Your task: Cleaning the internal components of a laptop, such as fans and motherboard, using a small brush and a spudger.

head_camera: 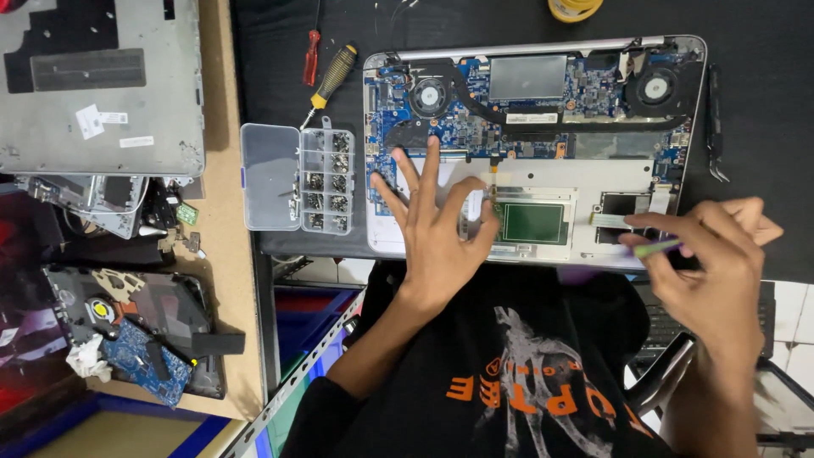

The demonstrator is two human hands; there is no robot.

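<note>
Head cam view, looking straight down at an opened laptop lying on a black mat, bottom cover off so the whole inside shows: blue board, two fans at the far corners, and a copper heat pipe running between them.

The left hand is open, fingers spread wide, pressing flat on the near-left part of the laptop's inner frame, just beside the green touchpad board.

The right hand is closed in a pinch around a thin green tool, looks like a small spudger or tweezers, can't tell which. Its tip points left toward the near-right corner of the laptop, close to a flat ribbon cable there.

Left of the laptop sits a clear plastic screw box with its lid flipped open, compartments holding small screws. Farther back are a yellow-and-black screwdriver and a small red one. Black tweezers lie on the mat right of the laptop.

Far left on a brown table: a grey laptop cover and more stripped parts, including a loose blue circuit board.
</note>
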